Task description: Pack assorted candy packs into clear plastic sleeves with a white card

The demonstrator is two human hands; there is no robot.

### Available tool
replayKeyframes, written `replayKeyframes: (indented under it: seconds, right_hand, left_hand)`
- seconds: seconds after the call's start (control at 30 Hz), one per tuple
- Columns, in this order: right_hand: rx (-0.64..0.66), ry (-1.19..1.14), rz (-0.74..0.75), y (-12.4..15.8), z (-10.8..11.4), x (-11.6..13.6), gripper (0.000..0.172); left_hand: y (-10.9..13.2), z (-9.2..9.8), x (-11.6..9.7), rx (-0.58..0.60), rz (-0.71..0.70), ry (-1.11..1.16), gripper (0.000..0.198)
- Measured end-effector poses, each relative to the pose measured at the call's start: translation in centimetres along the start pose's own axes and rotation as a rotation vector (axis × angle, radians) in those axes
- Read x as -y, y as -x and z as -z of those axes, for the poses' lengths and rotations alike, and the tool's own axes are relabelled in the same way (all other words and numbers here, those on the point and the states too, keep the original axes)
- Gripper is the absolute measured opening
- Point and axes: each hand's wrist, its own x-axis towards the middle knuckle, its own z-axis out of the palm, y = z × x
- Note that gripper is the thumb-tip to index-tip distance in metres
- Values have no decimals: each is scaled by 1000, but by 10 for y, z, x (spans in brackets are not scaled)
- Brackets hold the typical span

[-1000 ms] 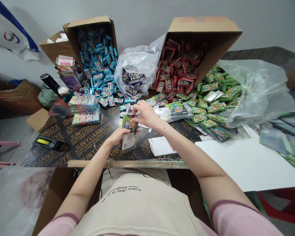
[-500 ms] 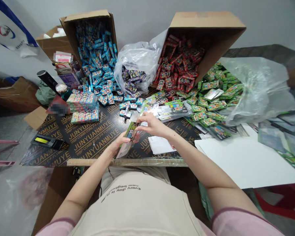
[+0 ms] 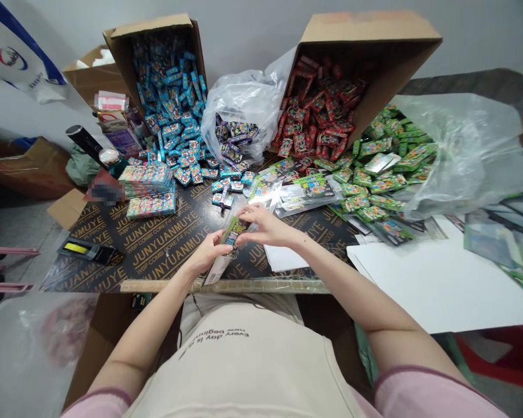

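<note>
My left hand (image 3: 210, 251) grips the lower left side of a flat printed package (image 3: 232, 233) with green and dark colours and a clear lower part. The package is tilted above the table's front edge. My right hand (image 3: 261, 225) is closed on its upper right side, fingers bent over the top. Just beyond my hands lie similar flat packages (image 3: 307, 193) and a few small blue packets (image 3: 223, 200). White paper (image 3: 285, 259) lies by my right wrist.
Boxes of blue packets (image 3: 113, 33) and red packets (image 3: 370, 28) stand at the back, a plastic bag (image 3: 272, 96) between them. Green packets (image 3: 386, 148) spread right, above white sheets (image 3: 440, 284). Stacked packs (image 3: 150, 204) and a black tool (image 3: 87, 251) lie left.
My right hand has come slightly down and closer over the package, covering more of its upper right. My left hand's fingers show higher along its left edge.
</note>
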Motion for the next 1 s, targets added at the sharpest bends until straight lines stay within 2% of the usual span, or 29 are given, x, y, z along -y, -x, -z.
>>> replayKeyframes:
  seconds: [0.1, 0.17, 0.2, 0.27, 0.33, 0.37, 0.4, 0.43, 0.5, 0.53, 0.63, 0.7, 0.73, 0.87, 0.93, 1.0]
  right_hand:
    - [31, -37, -55, 0, -3, -1, 40]
    - [5, -59, -98, 0, -4, -2, 45]
    - [-55, -75, -118, 0, -4, -4, 45]
    - [-297, -133, -167, 0, -6, -10, 47]
    - [-558, -269, -231, 0, -11, -18, 57]
    - [-614, -375, -266, 1, -17, -22, 64]
    - [-599, -497, -298, 1, -23, -24, 68]
    - [-531, -622, -324, 2, -30, -26, 67]
    - [-375, -820, -347, 2, -45, -27, 55]
    - [-342, -875, -352, 1, -51, -26, 47]
    - [-398, -915, -391, 1, -60, -23, 34]
    - [-404, -944, -442, 3, -61, -22, 37]
    - [-360, -986, -456, 5, -62, -22, 40]
    - [-63, -1136, -417, 20, -77, -21, 55]
    - [-100, -1093, -413, 27, -88, -25, 51]
    - [-230, -1008, -438, 31, -95, -32, 45]
  left_hand:
    - [2, -5, 3, -31, 47, 37, 41]
    - [3, -10, 4, -52, 72, 66, 38]
    - [3, -11, 4, -71, 69, 81, 38]
    - [2, -12, 3, -129, 52, 105, 40]
    - [1, -10, 1, -200, 49, 136, 41]
    - [0, -8, 0, -225, 54, 150, 42]
    - [-1, -7, 0, -243, 55, 157, 43]
    - [-1, -5, 0, -252, 46, 148, 44]
    - [-3, -2, 2, -264, 0, 58, 42]
    - [-4, -1, 3, -274, -30, -22, 40]
    - [-6, 3, 8, -322, -92, -280, 36]
    - [-8, 7, 11, -363, -102, -352, 38]
    - [-10, 10, 12, -391, -107, -350, 40]
    - [-16, 18, 17, -465, -117, -264, 40]
    - [-17, 20, 20, -432, -107, -262, 38]
    - [-15, 20, 25, -346, -64, -263, 36]
